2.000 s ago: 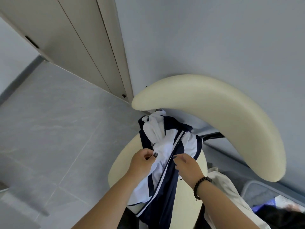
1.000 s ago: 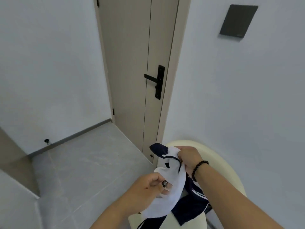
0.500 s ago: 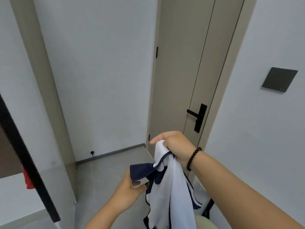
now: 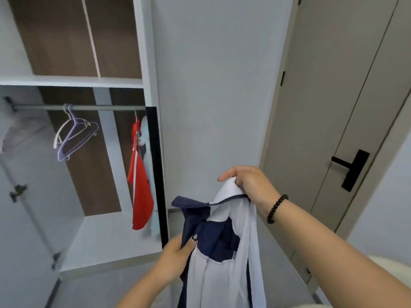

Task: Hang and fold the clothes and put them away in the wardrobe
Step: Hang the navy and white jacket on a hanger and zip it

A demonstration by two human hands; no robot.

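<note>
A white and navy garment hangs in front of me, held up by both hands. My right hand grips its white top edge, and my left hand pinches the navy part lower down. To the left stands the open wardrobe with a metal rail. On the rail hang empty purple and white hangers and a red garment beside a pale one.
A beige door with a black handle is on the right. A black frame edge stands at the wardrobe's right side. A cream chair edge shows at lower right. Grey floor lies below.
The view has swung left from the chair and door to the open wardrobe. The garment has been lifted off the chair and both hands still hold it, now raised.
</note>
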